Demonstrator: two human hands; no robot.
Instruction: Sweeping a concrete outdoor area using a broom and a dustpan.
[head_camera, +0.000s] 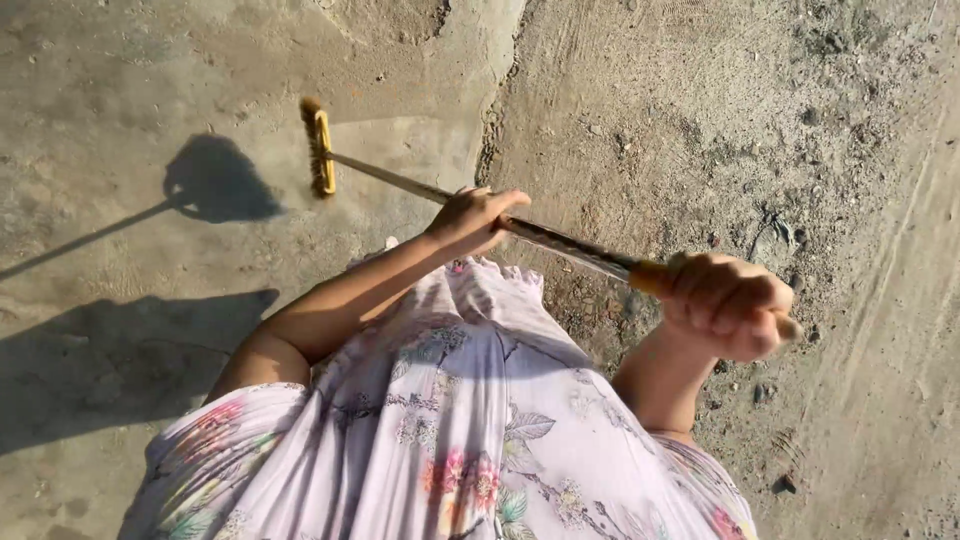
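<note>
Concrete ground (120, 60) on the left looks smooth and mostly swept; the dirt (760, 120) on the right is loose with pebbles, apparently unswept. Left hand (474, 220) wraps the broom handle (560, 240) mid-shaft, right hand (730, 303) is clamped on its near end. Its yellow broom head (320, 150) sits far left, near the ragged slab edge (495, 110), with open room all round.
</note>
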